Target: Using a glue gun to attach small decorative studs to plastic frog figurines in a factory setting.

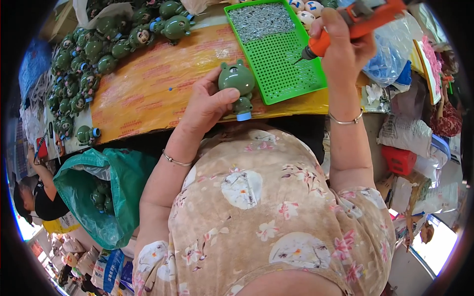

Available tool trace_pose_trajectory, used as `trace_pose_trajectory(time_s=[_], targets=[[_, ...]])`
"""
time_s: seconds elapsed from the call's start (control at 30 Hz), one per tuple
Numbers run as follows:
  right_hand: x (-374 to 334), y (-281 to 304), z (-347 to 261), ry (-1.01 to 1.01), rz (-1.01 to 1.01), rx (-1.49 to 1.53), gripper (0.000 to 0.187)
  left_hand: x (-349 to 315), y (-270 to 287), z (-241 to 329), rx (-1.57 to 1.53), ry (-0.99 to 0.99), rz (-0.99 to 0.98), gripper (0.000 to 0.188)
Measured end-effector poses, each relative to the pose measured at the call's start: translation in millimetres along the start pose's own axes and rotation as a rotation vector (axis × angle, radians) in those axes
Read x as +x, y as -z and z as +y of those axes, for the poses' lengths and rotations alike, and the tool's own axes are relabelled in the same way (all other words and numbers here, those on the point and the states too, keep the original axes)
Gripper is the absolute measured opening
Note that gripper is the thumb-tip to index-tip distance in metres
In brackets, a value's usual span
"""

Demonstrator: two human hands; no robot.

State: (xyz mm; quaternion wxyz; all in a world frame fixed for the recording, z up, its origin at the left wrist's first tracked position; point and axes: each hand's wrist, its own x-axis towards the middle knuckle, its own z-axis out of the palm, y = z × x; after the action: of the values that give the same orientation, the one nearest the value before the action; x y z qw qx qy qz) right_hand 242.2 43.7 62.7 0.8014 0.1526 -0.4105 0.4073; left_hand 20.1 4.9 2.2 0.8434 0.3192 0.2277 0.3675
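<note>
My left hand (206,104) is closed around a dark green, bear-shaped plastic toy (236,79) with small round ears and a light blue end piece pointing toward me. It holds the toy just above the table's front edge. My right hand (340,54) grips an orange electric screwdriver (323,44), its thin dark bit slanting down to the left over the green perforated tray (271,84). A heap of small silvery screws (261,22) fills the tray's far part, and a few are scattered nearer. The toy is beside the tray's left rim.
Many similar green toys (94,49) are piled on the left of the orange-covered table (148,93). A green sack (111,197) with toys inside stands at lower left. Clear plastic bags (395,44) lie at right, above a red basket (399,160). Another person (47,197) is at far left.
</note>
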Motion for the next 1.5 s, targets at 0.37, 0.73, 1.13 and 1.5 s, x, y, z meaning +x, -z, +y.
trace_pose_trajectory(time_s=[0.37,0.73,1.13,1.5], targets=[[-10,7,-15,-0.105,0.108,-0.533,0.008,-1,1,-1,0.035,0.027,0.038,0.06],[-7,-23,-20,-0.299,0.302,-1.26,0.008,-2,1,-2,0.066,0.007,0.044,0.061],[1,-66,-3,-0.153,-0.014,-0.863,0.018,1,2,-4,0.298,-0.028,0.07,0.059],[-8,-54,66,-0.177,-0.002,-0.451,0.042,0,-6,-2,0.323,-0.083,0.016,0.04]])
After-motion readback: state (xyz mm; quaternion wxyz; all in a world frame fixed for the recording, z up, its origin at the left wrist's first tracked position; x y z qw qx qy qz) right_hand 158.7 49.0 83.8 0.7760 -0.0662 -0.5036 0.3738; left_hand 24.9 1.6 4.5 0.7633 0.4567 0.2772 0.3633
